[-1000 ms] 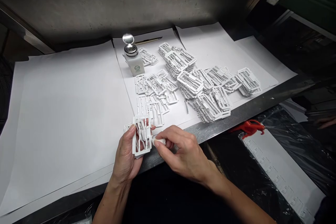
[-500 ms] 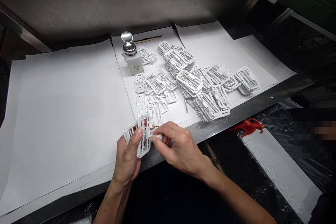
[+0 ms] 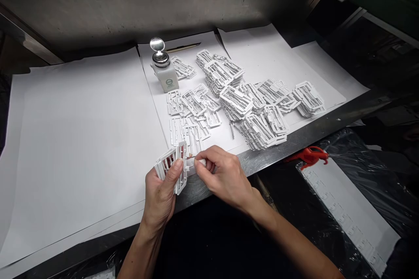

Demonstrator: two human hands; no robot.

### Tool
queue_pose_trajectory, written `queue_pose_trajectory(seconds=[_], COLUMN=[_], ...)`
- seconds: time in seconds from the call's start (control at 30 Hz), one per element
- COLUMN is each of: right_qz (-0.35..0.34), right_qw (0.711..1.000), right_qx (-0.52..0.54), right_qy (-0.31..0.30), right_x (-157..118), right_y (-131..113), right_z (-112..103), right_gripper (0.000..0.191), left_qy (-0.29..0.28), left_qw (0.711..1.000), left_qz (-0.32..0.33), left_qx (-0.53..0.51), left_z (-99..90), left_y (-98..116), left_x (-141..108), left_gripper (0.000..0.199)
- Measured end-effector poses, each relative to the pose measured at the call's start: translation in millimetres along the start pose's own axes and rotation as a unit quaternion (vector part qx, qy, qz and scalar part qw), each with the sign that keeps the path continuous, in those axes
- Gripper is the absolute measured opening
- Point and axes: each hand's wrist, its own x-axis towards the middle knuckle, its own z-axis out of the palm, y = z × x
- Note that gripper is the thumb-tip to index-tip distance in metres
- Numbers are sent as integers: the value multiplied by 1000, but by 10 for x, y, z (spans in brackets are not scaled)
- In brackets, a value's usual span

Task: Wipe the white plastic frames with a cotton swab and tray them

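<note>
White slotted frames [image 3: 183, 168] are held at the near edge of a metal tabletop [image 3: 262, 161]. From where I stand, white paper [image 3: 81, 130] covers its left, a bottle [image 3: 168, 79] with raised lid stands farther along, then stacks of similar pieces [image 3: 235, 96]; a red tool [image 3: 309, 156] lies past the edge. My left-to-right glance finds the left hand [image 3: 160, 194] clasping the frames, the right hand [image 3: 225, 178] beside them pinching a small white wad [image 3: 200, 162].

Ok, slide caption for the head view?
Left hand holds white frames; right hand pinches a small white wad beside them.
</note>
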Motion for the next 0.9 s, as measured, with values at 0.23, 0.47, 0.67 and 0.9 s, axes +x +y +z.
queue_pose_trajectory(seconds=[0.23, 0.47, 0.67, 0.9], right_qz=[-6, -49, 108, 175], right_qw=[997, 993, 966, 894], right_qx=[-1, -79, 191, 348], right_qy=[-72, -70, -135, -220], right_x=[-101, -204, -110, -83], right_y=[-90, -174, -98, -44], right_z=[-112, -11, -102, 84], right_gripper=[11, 14, 18, 24], left_qy=[10, 59, 38, 12], left_qw=[998, 996, 978, 961], left_qz=[-39, -40, -120, -181], left_qx=[-42, -56, -169, -207], left_z=[49, 36, -32, -92], left_y=[13, 3, 59, 78], left_x=[38, 69, 119, 78], left_gripper=[25, 28, 49, 44])
